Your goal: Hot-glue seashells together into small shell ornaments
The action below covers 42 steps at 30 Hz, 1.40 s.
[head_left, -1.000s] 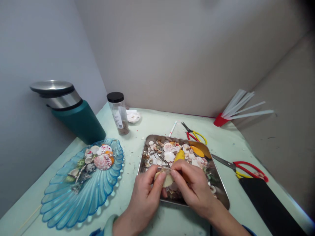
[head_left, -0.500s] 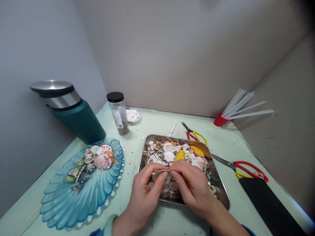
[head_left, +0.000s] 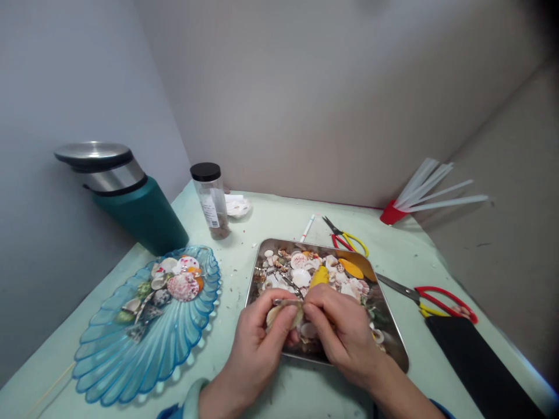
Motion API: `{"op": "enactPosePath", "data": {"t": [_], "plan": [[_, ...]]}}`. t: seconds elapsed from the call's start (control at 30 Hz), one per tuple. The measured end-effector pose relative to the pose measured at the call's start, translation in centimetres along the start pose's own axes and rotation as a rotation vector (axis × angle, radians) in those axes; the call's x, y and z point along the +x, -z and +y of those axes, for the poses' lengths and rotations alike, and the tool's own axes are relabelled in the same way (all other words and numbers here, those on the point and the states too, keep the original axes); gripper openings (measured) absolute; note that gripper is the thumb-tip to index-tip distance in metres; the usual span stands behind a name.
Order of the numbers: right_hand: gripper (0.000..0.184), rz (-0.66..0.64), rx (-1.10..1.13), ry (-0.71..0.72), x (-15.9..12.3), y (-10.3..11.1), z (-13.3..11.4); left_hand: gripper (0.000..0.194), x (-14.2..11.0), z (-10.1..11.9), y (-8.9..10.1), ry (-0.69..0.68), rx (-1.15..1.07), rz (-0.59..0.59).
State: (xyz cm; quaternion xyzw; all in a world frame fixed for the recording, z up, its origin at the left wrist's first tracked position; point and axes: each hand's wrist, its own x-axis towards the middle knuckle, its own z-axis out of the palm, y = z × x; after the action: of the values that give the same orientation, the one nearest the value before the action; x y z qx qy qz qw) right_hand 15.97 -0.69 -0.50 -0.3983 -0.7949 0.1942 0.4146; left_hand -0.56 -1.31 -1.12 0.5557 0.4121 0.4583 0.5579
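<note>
Above a metal tray (head_left: 395, 323) of seashells, my left hand (head_left: 262, 334) is closed around a pale yellowish shell (head_left: 274, 315), thumb across its face. My right hand (head_left: 340, 326) pinches at the shell's right edge, its thumb and index fingertips meeting the left thumb tip. What lies between those right fingertips is mostly hidden. Just beyond the right knuckles shows a yellow handle (head_left: 320, 275) with a metal part in front of it; whether the right palm also holds it, I cannot tell. Around the hands lie several loose shells, including a white scallop (head_left: 300, 277).
On the left stands a blue shell-shaped dish (head_left: 174, 349) with shells, near a teal bottle (head_left: 140, 212) and a black-lidded jar (head_left: 210, 201). Scissors (head_left: 437, 297), smaller snips (head_left: 345, 237), a marker (head_left: 308, 227), a black flat object (head_left: 471, 361) and a red cup (head_left: 391, 213) of translucent sticks surround the tray.
The shell has tipped, so more of its pale face shows between my hands. My fingers have shifted slightly, with both hands staying over the tray.
</note>
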Motion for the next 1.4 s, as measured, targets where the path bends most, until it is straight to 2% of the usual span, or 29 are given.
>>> {"op": "enactPosePath", "data": {"t": [0.43, 0.63, 0.9, 1.0, 1.23, 1.4], "plan": [[0.014, -0.008, -0.015, 0.059, 0.22, 0.17, -0.17, 0.016, -0.24, -0.05, -0.07, -0.153, 0.115, -0.015], [0.014, -0.045, -0.037, 0.136, 0.1, 0.02, -0.02, 0.015, -0.22, -0.33, -0.22, -0.162, 0.145, 0.051], [0.014, -0.089, -0.035, 0.114, -0.24, -0.09, 0.01, 0.014, -0.76, -0.2, 0.01, -0.376, 0.421, 0.089], [0.015, -0.099, -0.035, 0.112, -0.14, -0.11, -0.04, 0.014, -0.8, -0.09, 0.04, -0.417, 0.462, 0.087], [0.016, -0.11, -0.043, 0.101, -0.08, -0.07, 0.01, 0.017, -0.84, -0.14, 0.11, -0.368, 0.426, 0.06], [0.017, -0.071, -0.066, 0.081, -0.07, -0.07, -0.09, 0.017, -0.58, -0.08, -0.1, -0.177, 0.282, 0.023]]}}
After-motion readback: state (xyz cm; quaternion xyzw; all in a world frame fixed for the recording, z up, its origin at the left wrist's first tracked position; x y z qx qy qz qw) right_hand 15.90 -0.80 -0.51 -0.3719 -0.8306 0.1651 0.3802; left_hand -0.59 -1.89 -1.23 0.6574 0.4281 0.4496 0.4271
